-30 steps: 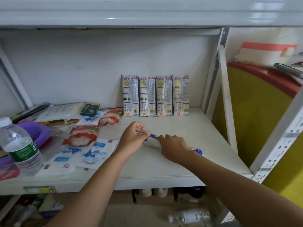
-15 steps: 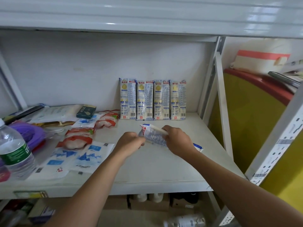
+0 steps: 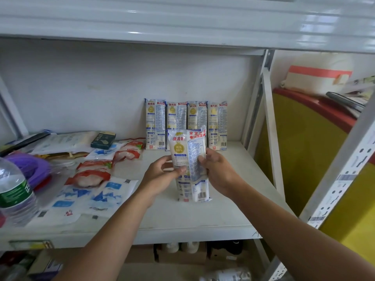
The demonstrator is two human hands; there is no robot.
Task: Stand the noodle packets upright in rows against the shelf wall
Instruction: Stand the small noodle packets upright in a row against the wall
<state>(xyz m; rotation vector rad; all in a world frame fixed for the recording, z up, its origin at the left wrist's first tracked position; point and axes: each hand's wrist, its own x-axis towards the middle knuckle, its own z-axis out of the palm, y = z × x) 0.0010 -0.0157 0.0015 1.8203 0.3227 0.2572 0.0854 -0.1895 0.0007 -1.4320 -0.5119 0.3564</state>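
A clear noodle packet [image 3: 187, 151] with yellow and blue print stands upright on the white shelf [image 3: 203, 218], its bottom end touching the board. My left hand [image 3: 162, 175] grips its left side and my right hand [image 3: 218, 171] grips its right side. Behind it, several matching noodle packets [image 3: 185, 118] stand side by side in a row against the white back wall [image 3: 101, 88]. The held packet hides part of the row's lower middle.
Flat blue-and-white bags [image 3: 95, 197] and red-and-white food packs [image 3: 91, 173] lie on the shelf's left half. A water bottle [image 3: 14, 191] stands at the left front. A dark green box [image 3: 103, 139] sits farther back. A white upright post [image 3: 272, 128] bounds the right side.
The packet lay flat on the shelf a second ago. Both hands lifted one end and tipped it up until it stood vertical. The view also shifted slightly downward.
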